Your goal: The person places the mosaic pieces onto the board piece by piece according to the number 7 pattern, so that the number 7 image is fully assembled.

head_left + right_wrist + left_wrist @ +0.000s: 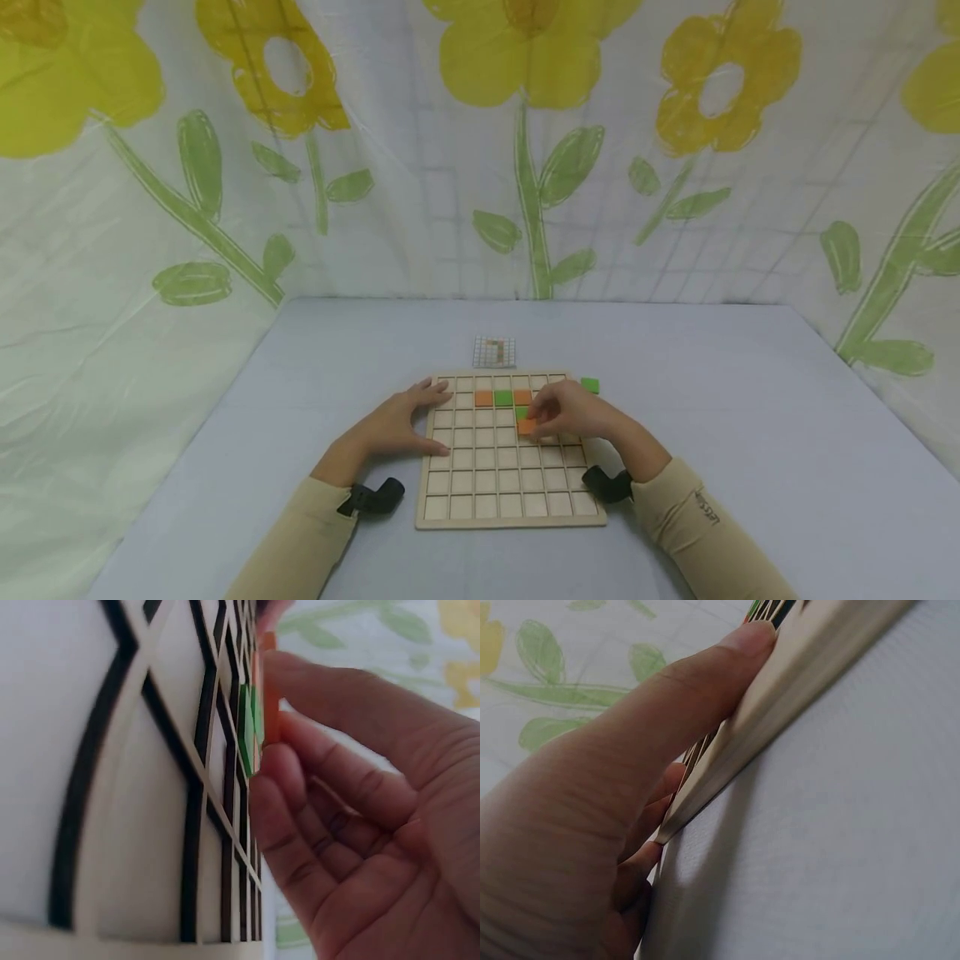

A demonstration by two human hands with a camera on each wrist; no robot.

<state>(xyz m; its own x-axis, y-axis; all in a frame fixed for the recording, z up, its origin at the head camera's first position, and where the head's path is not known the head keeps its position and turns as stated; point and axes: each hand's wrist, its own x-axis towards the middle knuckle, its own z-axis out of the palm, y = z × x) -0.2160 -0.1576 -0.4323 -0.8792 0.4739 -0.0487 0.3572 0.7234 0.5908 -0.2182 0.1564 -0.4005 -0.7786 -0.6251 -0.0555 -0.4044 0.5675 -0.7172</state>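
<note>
A pale wooden grid board lies on the table with square cells. My left hand rests on its left edge, thumb and fingers spread; the left wrist view shows the thumb lying over the rim. Over the board's right half, my right hand pinches an orange square tile, also seen edge-on in the right wrist view. Just behind that tile a green tile is partly hidden by the hand. In an upper row sit an orange tile, a green tile and another orange tile.
A small card printed with a grid pattern lies beyond the board's far edge. One loose green tile is on the table by the board's upper right corner. A flower-patterned curtain hangs behind the light-coloured table.
</note>
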